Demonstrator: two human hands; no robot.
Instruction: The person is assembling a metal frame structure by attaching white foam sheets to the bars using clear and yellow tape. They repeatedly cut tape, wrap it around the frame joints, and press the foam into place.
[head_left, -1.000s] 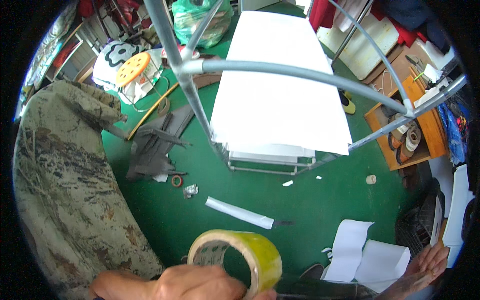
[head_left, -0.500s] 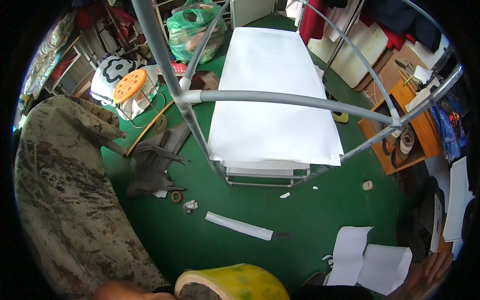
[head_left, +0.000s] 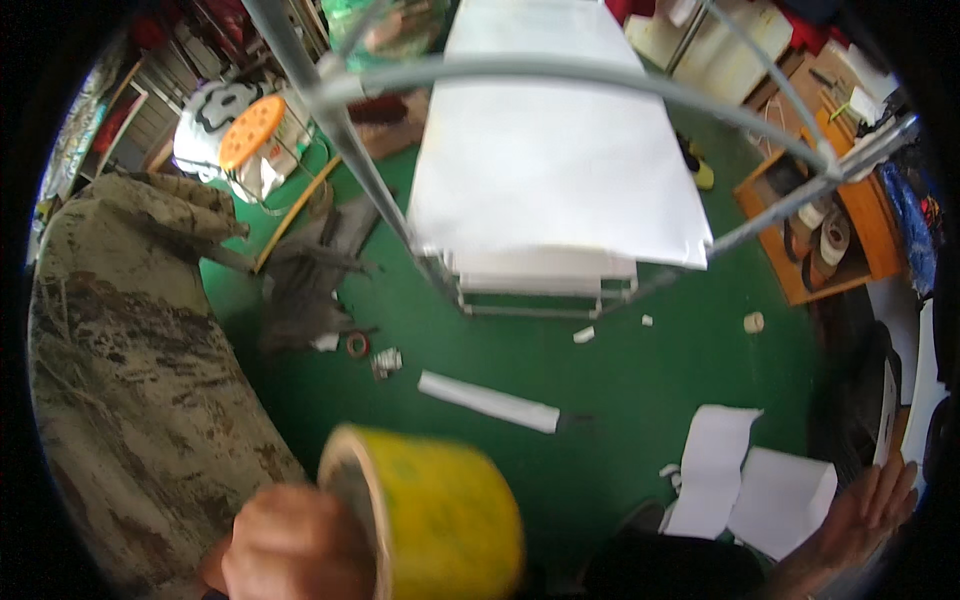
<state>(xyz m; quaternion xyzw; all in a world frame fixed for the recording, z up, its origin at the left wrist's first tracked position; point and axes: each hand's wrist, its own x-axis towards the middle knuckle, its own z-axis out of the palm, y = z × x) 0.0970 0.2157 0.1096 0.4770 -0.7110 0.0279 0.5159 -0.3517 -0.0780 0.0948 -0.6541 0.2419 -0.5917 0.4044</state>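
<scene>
At the lower edge, my left hand [head_left: 300,545] is closed at the cardboard core of a large roll of yellow tape [head_left: 445,515], its open end facing left; blur hides the exact grip. My right hand [head_left: 868,515] is at the lower right with its fingers stretched out, near loose white sheets [head_left: 785,500] on the floor. Nothing shows in it. Ahead stands a grey tube frame [head_left: 560,72] with plastic joints. A long white panel [head_left: 550,170] lies across it, and a lower white layer [head_left: 540,268] shows beneath.
A camouflage cloth [head_left: 140,370] drapes over something at left. On the green floor lie a white strip [head_left: 488,402], a small red tape roll [head_left: 358,345], grey scraps [head_left: 310,280] and a small pale roll [head_left: 754,322]. A wooden shoe box [head_left: 870,240] and an orange stool [head_left: 252,132] stand farther off.
My left hand has come up into view with the yellow tape roll. The whole view has shifted, so the frame and panel sit higher. My right hand has risen slightly, fingers extended.
</scene>
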